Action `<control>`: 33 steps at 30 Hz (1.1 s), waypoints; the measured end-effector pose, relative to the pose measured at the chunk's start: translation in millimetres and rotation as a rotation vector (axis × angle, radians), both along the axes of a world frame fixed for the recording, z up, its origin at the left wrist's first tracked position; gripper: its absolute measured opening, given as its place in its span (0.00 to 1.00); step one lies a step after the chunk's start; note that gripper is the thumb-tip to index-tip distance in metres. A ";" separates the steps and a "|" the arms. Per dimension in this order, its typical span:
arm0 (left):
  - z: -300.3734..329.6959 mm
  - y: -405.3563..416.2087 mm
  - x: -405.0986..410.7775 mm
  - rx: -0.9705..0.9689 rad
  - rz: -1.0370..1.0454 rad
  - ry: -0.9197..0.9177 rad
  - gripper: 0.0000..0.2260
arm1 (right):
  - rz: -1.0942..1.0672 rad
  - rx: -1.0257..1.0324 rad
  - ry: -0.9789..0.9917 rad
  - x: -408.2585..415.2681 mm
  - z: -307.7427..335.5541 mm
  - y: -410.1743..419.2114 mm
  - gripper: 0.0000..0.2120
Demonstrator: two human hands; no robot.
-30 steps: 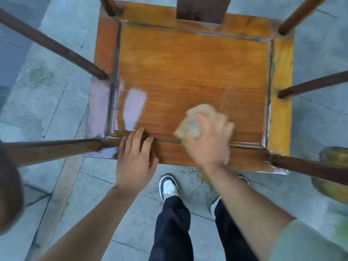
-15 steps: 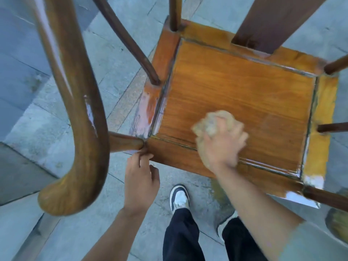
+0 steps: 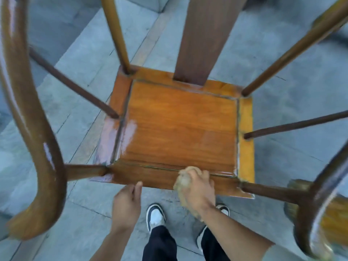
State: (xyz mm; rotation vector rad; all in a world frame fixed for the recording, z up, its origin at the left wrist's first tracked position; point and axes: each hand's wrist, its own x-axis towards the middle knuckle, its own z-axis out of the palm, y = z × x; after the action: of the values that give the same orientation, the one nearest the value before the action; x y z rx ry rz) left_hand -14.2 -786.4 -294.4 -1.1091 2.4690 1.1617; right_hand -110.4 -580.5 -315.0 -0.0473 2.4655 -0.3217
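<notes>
The rag is a tan, wadded-up lump sitting on the near edge of the seat, a bit right of the middle, right where the inset panel meets the front frame strip. The right hand is on top of it with the fingers curled over and clamped around the wad, pressing it onto the wood. Part of the cloth pokes out on the left of the knuckles, and some hangs down below the wrist.

The left hand is just left of that, off the near edge of the seat. Its fingers are loosely bent and close together with nothing in them, and one fingertip reaches up to the front edge. Touching or just short, can't tell.

There's a shiny, pale patch on the left side of the seat. A dark back splat rises from the far edge, and curved armrests sweep down on the left and the right, both blurry. Underneath are two dark-and-white shoes on grey stone paving.
</notes>
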 end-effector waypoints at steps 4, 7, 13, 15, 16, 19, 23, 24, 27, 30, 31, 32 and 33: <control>19.9 57.7 -53.7 0.072 -0.286 -0.042 0.07 | -0.375 -0.045 -0.093 2.0 33.8 63.4 0.23; 49.3 103.0 -86.5 0.051 -0.513 -0.156 0.19 | -0.456 -0.216 -0.162 12.2 67.9 101.9 0.26; 111.8 199.8 -71.7 -0.158 -0.943 -0.431 0.18 | -0.479 -0.361 -0.318 59.9 108.0 190.7 0.29; 120.3 244.1 -42.0 -0.181 -1.029 -0.505 0.20 | -0.477 -0.319 -0.338 83.0 115.4 239.5 0.28; 124.6 267.8 -27.8 -0.186 -1.072 -0.533 0.21 | -0.478 -0.298 -0.340 91.6 121.8 265.6 0.28; 139.8 353.4 -0.9 -0.135 -1.201 -0.558 0.27 | -0.548 -0.288 -0.284 106.7 142.8 345.8 0.25; 169.6 496.6 -27.5 -0.029 -1.151 -0.397 0.23 | -0.761 -0.328 -0.115 93.3 181.3 452.8 0.24; 178.2 524.6 -47.3 -0.029 -1.099 -0.335 0.20 | -0.804 -0.353 -0.065 82.1 191.8 473.9 0.24; 207.6 585.6 -122.5 -0.082 -1.045 -0.196 0.16 | -0.898 -0.422 0.109 36.2 229.0 527.4 0.23; 239.0 607.3 -204.9 -0.092 -0.972 -0.107 0.15 | -0.913 -0.479 0.244 -31.2 262.4 552.9 0.23; 249.2 610.3 -234.3 -0.094 -0.951 -0.083 0.15 | -0.903 -0.504 0.279 -58.6 271.5 557.9 0.22; 258.9 611.5 -261.8 -0.104 -0.941 -0.057 0.15 | -0.890 -0.523 0.308 -85.1 279.8 561.5 0.21; 267.9 610.2 -294.5 -0.122 -0.928 -0.025 0.15 | -0.876 -0.541 0.335 -117.8 288.2 563.6 0.21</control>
State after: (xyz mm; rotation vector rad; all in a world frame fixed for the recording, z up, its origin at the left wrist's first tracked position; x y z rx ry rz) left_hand -308.7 -176.2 -26.5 0.0763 2.5414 0.6882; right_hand -228.1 -16.8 -26.8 0.8232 2.5028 -1.4372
